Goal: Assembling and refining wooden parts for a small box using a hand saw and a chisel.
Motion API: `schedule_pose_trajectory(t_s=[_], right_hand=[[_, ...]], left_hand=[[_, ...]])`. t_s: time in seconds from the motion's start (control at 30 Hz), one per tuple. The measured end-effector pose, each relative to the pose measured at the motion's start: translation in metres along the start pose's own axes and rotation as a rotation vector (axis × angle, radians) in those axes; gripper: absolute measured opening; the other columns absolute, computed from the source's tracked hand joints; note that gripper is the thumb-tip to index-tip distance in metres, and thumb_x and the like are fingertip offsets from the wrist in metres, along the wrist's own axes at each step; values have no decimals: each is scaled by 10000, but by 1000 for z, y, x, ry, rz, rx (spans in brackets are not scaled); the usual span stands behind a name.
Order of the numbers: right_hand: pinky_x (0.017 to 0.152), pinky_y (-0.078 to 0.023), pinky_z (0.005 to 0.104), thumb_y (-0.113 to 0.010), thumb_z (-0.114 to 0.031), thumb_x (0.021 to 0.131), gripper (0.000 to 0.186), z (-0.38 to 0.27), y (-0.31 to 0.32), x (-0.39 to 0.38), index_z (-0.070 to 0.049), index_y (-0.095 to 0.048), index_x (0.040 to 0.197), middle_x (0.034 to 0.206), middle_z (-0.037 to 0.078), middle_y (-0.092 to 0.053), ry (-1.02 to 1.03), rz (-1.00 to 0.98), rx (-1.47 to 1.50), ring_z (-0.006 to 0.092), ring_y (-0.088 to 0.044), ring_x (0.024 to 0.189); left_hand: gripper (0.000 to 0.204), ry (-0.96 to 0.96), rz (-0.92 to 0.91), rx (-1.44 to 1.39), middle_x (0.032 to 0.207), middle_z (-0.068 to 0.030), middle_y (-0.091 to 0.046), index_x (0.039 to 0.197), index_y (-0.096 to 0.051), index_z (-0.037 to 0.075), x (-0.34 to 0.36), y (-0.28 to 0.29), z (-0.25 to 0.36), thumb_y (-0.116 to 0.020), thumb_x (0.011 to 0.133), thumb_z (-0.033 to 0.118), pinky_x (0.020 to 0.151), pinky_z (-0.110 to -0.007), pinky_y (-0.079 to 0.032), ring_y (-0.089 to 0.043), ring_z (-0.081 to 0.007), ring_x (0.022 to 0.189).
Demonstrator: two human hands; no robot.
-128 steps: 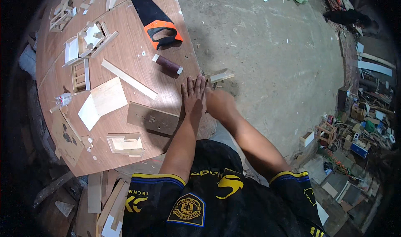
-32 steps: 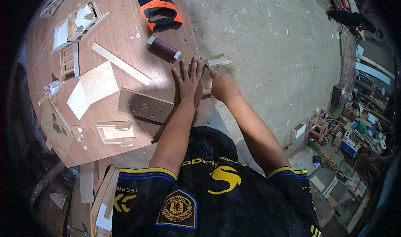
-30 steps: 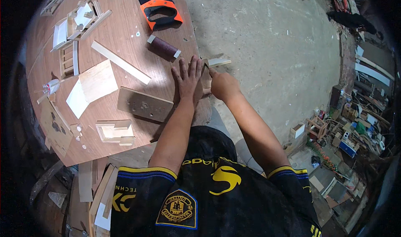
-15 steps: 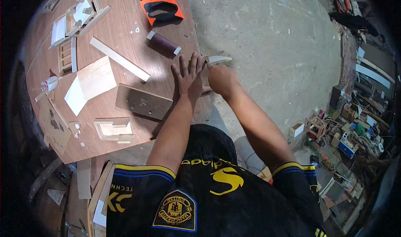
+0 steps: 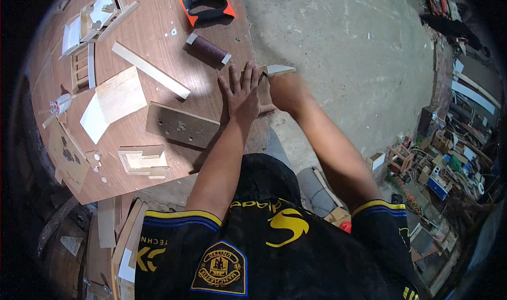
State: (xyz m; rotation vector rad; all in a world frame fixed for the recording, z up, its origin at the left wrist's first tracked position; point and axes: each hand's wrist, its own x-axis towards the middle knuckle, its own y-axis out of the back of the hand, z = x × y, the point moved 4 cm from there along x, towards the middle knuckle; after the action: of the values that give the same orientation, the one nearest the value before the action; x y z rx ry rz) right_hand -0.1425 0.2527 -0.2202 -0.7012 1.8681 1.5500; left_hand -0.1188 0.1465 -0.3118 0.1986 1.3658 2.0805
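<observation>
seemingly steadying wooden piece [image 5: 263, 91] at edge of tabletop [image 5: 150, 22] with left hand [image 5: 244, 98] spread flat; curling right hand [image 5: 289, 93] just beside, cannot tell around what; could slip there and hurt left hand, if pushing too hard
</observation>
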Motion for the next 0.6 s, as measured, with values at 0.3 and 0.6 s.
schedule_pose_trajectory(t_s=[0.3,0.6], right_hand=[[786,-553,432,-484,-163,888,258,6,-7,13,-62,-714,951,1002,199,-687,-105,-22,10,348,-676,946],[723,-551,453,-461,-91,842,255,5,-18,19,-55,-672,980,900,205,-689,-40,-19,-38,351,-685,833]], left_hand=[[1239,57,-72,304,1588,-81,-66,1525,-116,147,1,-4,1,-585,589,809,1053,-717,-70,-56,-459,1423],[1187,77,52,430,1588,-62,-52,1522,-121,143,2,-7,-1,-594,630,768,1053,-719,-62,-27,-458,1426]])
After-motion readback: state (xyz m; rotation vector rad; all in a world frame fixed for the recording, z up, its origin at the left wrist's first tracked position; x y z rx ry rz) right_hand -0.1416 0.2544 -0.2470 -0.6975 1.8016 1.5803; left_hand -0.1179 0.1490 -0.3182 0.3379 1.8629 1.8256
